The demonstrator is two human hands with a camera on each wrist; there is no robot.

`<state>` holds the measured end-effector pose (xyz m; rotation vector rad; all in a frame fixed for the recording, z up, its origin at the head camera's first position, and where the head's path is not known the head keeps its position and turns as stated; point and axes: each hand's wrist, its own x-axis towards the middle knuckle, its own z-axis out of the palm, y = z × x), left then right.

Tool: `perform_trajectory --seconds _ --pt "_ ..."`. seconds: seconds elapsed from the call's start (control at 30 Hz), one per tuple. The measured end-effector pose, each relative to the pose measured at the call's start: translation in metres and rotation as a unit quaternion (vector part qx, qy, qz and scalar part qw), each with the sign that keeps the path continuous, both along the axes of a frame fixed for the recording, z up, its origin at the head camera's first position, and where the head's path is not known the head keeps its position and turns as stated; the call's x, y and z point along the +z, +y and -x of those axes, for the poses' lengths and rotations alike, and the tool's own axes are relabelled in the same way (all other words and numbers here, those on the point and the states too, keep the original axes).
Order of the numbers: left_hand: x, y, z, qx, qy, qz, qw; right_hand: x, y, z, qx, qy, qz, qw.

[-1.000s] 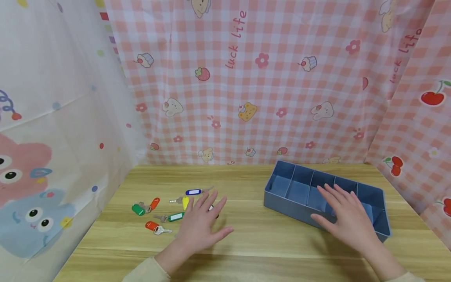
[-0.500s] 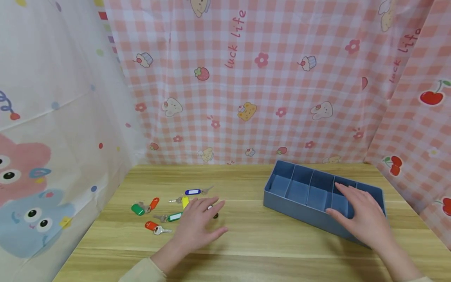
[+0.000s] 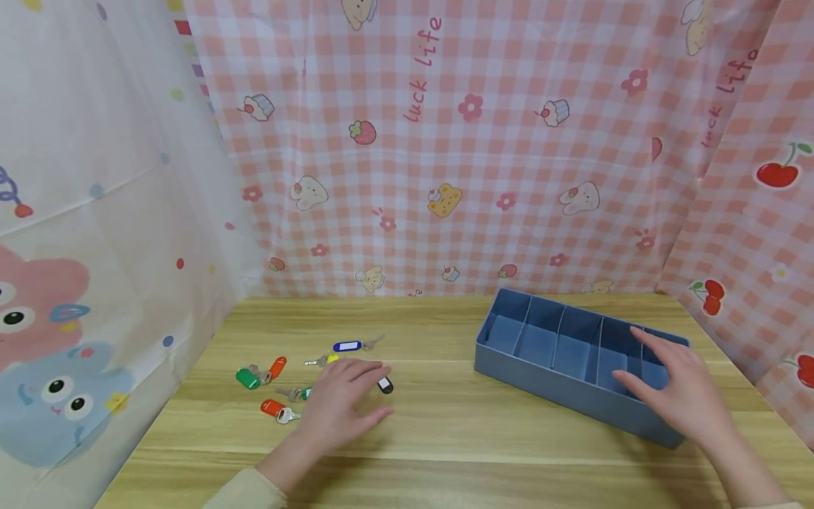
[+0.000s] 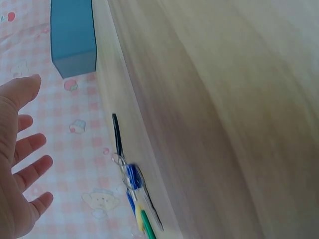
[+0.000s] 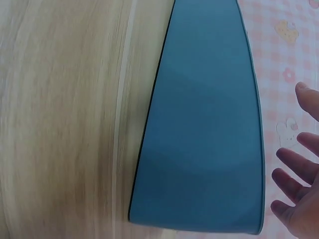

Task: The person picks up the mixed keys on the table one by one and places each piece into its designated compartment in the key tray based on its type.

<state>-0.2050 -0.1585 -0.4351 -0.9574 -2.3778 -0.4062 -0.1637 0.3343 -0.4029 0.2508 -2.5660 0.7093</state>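
My left hand (image 3: 342,404) hovers over the table beside a loose group of keys with coloured tags, its fingers relaxed and holding nothing. Around it lie a blue key tag (image 3: 347,346), a black key tag (image 3: 385,384), a yellow key tag (image 3: 333,359) and a partly covered green one. Farther left are another green key tag (image 3: 247,379) and two orange-red key tags (image 3: 273,408). Above the right end of a blue-grey divided box (image 3: 540,373) is my right hand (image 3: 687,389), fingers spread, gripping nothing. The right wrist view shows the hand apart from the box's side (image 5: 204,124).
The box stands at an angle on the right of the wooden table (image 3: 445,452); its visible compartments hold nothing. A pink checked cloth (image 3: 407,155) hangs behind and to the right. On the left hangs a white printed cloth (image 3: 127,212).
My left hand has drawn left and slightly toward me, uncovering the black key tag and covering more of the nearby green one. My right hand has moved right over the box's end.
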Motion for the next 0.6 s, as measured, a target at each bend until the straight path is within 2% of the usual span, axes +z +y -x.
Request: perform_trajectory --seconds 0.17,0.33,0.6 --pt "0.000 -0.009 0.002 0.000 -0.007 -0.007 1.0000 0.001 0.008 0.000 -0.009 -0.024 0.009 1.000" --pt "-0.001 -0.019 0.005 -0.008 -0.003 -0.011 0.9999 0.001 0.016 -0.001 -0.005 -0.029 0.034 0.999" --pt "-0.001 -0.034 0.007 -0.011 0.000 -0.006 0.9999 0.001 0.028 -0.003 -0.017 -0.046 0.045 0.998"
